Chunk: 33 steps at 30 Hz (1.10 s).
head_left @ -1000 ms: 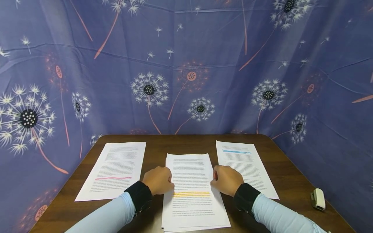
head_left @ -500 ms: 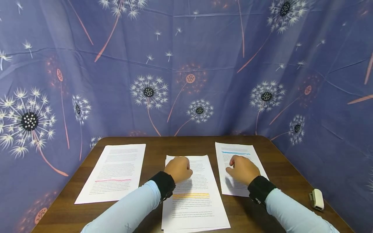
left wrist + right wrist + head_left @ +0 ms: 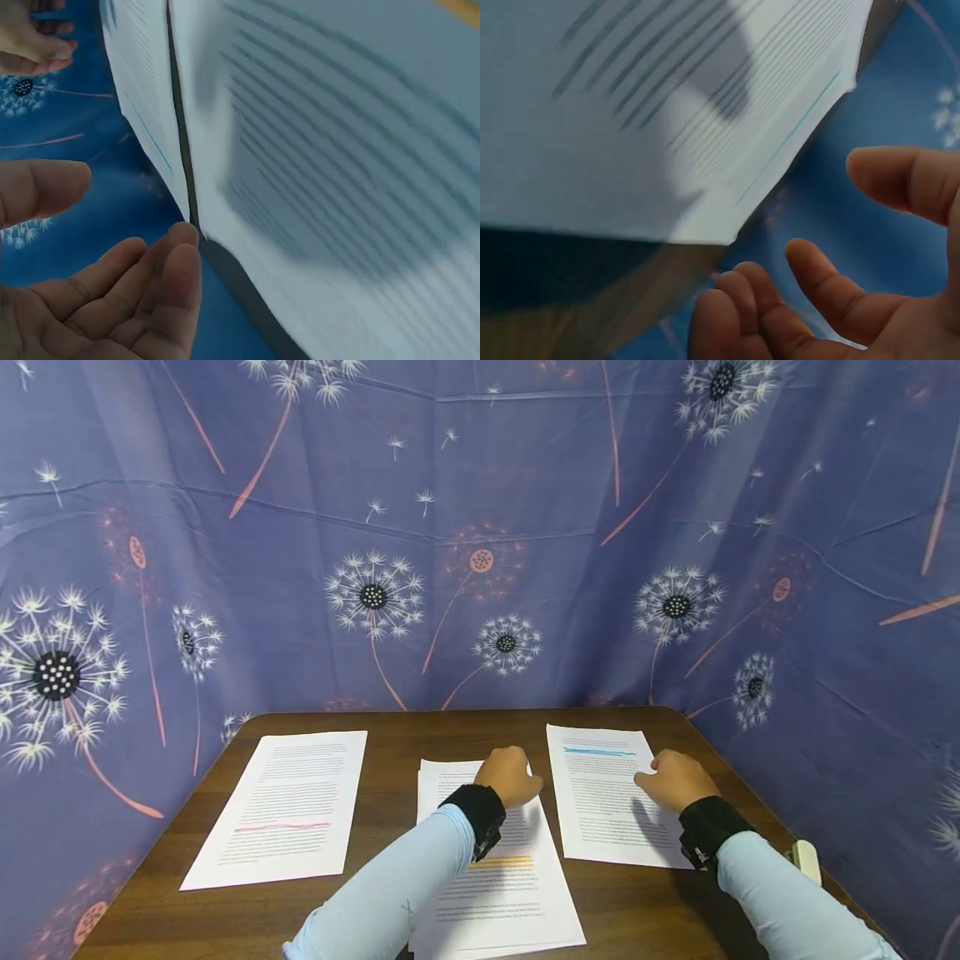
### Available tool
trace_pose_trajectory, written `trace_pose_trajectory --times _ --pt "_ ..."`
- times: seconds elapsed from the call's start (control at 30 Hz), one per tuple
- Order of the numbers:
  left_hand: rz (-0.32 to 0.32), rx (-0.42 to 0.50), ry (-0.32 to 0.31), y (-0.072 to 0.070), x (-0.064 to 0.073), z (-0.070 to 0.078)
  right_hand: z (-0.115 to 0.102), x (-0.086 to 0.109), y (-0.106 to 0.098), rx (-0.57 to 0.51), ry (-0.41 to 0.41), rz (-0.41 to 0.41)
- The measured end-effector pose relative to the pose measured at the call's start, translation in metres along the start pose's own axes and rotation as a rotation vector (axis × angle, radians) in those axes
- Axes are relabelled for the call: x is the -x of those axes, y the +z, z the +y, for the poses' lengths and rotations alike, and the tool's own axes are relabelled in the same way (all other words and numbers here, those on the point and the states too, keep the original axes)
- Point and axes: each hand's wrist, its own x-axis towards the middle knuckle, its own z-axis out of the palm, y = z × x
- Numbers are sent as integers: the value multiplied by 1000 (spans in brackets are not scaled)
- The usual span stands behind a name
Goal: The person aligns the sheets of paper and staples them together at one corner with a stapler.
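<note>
1. We see the left hand (image 3: 508,777) above the far right corner of the middle papers (image 3: 517,906); in the left wrist view its fingers curve loosely, the thumb well apart from them.
2. Our right hand (image 3: 678,779) is over the right side of the right sheet (image 3: 600,806), its thumb also parted from its loosely bent fingers.
3. We have a black band (image 3: 480,818) around the left wrist and another black band (image 3: 708,828) around the right, each just past a light blue sleeve.
4. Under the left hand, our middle papers are a few overlapping printed sheets, marked with orange lines (image 3: 506,862) and partly covered by the left arm.
5. Our right sheet lies just beside them, with a blue line (image 3: 599,752) near its far end.
6. Well apart, on the left, we find the left sheet (image 3: 288,785), crossed by a pink line (image 3: 281,827).
7. All these lie flat on our brown wooden counter (image 3: 457,735).
8. Near its right edge we notice a small white object (image 3: 807,862), partly hidden.
9. Behind hangs our purple-blue curtain (image 3: 570,485), patterned with dandelions.
</note>
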Motion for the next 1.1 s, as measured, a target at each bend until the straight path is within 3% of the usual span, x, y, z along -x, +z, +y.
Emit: trace_pose_trajectory --times 0.2,0.4,0.7,1.1 --pt "-43 41 0 16 -5 26 23 -4 -4 -8 99 -61" --pt "-101 44 -56 29 -6 41 37 -7 -4 -35 132 -81" --pt "-120 49 -93 30 -2 52 40 -11 2 -50 132 -77" --pt "-132 156 -122 25 -3 51 23 -11 8 -78 113 -51"
